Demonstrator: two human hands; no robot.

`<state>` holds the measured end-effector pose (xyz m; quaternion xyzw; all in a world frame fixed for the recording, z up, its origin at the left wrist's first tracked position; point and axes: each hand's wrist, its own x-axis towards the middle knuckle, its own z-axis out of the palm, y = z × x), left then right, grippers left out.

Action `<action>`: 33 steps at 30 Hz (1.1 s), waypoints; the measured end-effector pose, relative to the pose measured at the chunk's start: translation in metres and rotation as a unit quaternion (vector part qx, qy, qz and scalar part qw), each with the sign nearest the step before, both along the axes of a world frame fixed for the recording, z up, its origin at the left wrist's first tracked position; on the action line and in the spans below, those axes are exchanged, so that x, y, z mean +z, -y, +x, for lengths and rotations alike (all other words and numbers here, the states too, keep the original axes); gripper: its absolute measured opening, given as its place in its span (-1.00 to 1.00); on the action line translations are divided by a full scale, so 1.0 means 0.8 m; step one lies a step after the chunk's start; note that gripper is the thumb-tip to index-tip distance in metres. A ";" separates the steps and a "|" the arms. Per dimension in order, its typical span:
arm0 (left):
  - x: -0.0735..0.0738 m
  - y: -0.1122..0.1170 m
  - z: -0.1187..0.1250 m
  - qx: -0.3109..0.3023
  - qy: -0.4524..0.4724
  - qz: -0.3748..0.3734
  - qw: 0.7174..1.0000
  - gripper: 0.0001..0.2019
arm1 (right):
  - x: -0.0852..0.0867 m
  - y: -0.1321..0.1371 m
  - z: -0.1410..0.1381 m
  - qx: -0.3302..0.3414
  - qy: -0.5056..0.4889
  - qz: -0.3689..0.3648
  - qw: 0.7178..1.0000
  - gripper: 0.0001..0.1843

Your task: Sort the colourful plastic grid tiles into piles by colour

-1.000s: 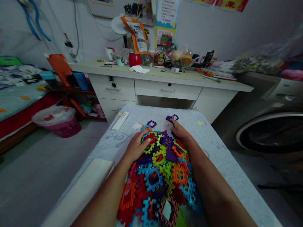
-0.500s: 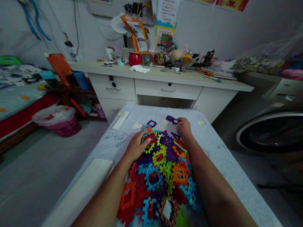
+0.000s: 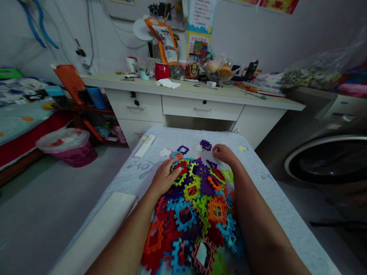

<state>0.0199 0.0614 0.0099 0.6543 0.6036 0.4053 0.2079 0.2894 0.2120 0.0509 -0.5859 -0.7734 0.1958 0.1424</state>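
A heap of colourful plastic interlocking pieces [image 3: 185, 216] with notched edges, many of them square frames, spreads over the cloth between my forearms. My left hand [image 3: 166, 175] lies on the heap's upper left side, fingers spread over red, blue and lime pieces. Just past the heap, my right hand [image 3: 225, 153] is bent above the cloth, its fingers curled with a small gap and nothing visible in them. Left of its fingertips, apart from them, lies a dark purple piece [image 3: 205, 145], perhaps two stacked. Another purple frame [image 3: 182, 149] sits beyond my left hand.
A pale blue cloth [image 3: 258, 198] covers the table. At its far left lies a white box [image 3: 145, 146]; a larger white block [image 3: 94, 229] is beside my left forearm. Behind stands a cluttered desk [image 3: 186, 100], with a washing machine [image 3: 329, 152] right and a pink bin [image 3: 69, 147] left.
My right hand has let go of the dark purple piece and drawn back to the right. That piece now lies free on the cloth. My left hand stays put.
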 end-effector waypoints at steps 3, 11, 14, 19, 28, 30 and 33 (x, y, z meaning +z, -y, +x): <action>0.000 0.000 0.000 -0.002 0.003 0.003 1.000 -0.59 | 0.014 0.008 0.003 0.057 0.076 -0.098 0.991 -0.94; 0.003 0.001 0.001 0.001 0.003 0.004 1.000 -0.60 | 0.020 0.020 -0.009 0.083 0.089 -0.157 0.980 -0.91; 0.001 0.001 0.000 0.002 0.002 0.000 1.000 -0.60 | 0.020 0.016 -0.006 0.091 0.021 -0.134 0.987 -0.94; 0.000 0.001 0.000 -0.001 0.001 0.002 1.000 -0.60 | 0.011 0.004 -0.007 0.033 -0.087 0.025 0.995 -0.95; 0.003 0.001 0.000 -0.002 -0.002 -0.002 1.000 -0.59 | -0.037 -0.010 -0.013 -0.061 -0.118 0.169 0.977 -0.81; 0.001 0.000 -0.001 -0.004 -0.004 0.000 1.000 -0.59 | -0.048 -0.012 -0.014 -0.036 -0.133 0.168 0.976 -0.70; -0.002 -0.001 -0.002 -0.010 -0.005 0.010 1.000 -0.59 | -0.056 -0.014 -0.014 0.003 -0.137 0.148 0.979 -0.55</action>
